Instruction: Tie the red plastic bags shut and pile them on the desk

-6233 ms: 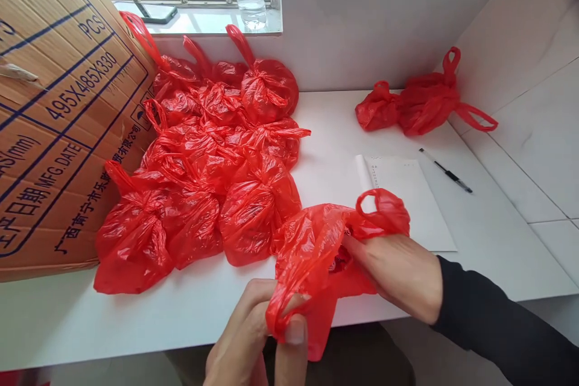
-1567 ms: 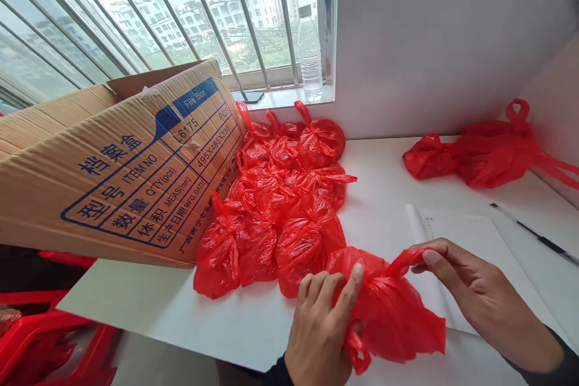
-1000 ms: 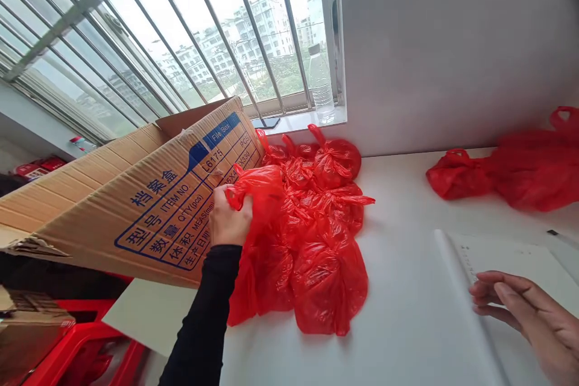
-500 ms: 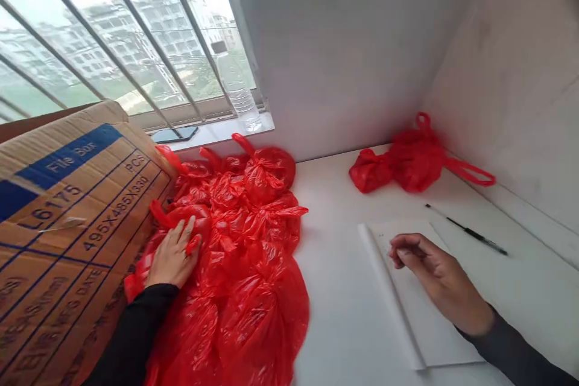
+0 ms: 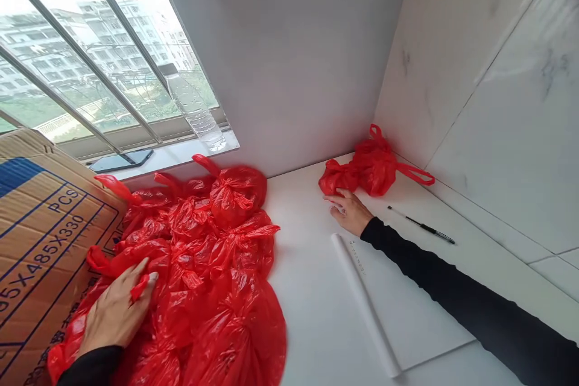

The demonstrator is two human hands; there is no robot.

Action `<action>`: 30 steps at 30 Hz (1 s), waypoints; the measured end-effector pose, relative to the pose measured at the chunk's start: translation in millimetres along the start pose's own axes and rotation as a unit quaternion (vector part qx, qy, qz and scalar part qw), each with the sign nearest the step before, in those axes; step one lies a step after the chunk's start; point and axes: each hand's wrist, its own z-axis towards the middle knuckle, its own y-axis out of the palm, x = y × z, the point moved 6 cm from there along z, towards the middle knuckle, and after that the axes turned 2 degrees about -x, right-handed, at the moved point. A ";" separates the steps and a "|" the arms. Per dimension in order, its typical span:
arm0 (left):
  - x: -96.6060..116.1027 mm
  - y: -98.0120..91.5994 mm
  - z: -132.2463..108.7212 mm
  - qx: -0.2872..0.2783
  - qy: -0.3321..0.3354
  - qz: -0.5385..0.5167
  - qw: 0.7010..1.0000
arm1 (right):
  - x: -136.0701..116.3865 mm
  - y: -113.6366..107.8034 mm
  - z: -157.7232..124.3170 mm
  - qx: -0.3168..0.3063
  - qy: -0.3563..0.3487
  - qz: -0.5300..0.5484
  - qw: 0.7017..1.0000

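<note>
My left hand (image 5: 118, 309) lies on a heap of knotted red plastic bags (image 5: 221, 247), fingers stretched forward; a bit of red plastic pokes up beside the thumb. My right hand (image 5: 351, 213) reaches over the white tabletop, fingers apart and slightly bent. Its fingertips are at the near edge of a small red plastic bag (image 5: 338, 177); whether they touch it I cannot tell. Against that bag sits another knotted red bag (image 5: 374, 164) with its handle loops sticking out. Below my right forearm is an opened notebook (image 5: 407, 319) with its cover rolled back and a column of small marks.
A black pen (image 5: 427, 227) lies right of my right hand. At left stands a cardboard box (image 5: 49, 223). On the sill are a clear plastic bottle (image 5: 196, 111) and a phone (image 5: 122, 160), before a barred window. Walls bound the table behind and at right.
My right hand has moved from above the notebook to the small red bag at the back, its fingers spreading. My left hand stays on the heap. The view has swung right.
</note>
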 end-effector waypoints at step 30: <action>202.0 29.8 -280.0 -0.167 -0.137 -0.401 0.890 | -111.8 18.5 -218.8 -0.255 -0.080 -0.076 0.961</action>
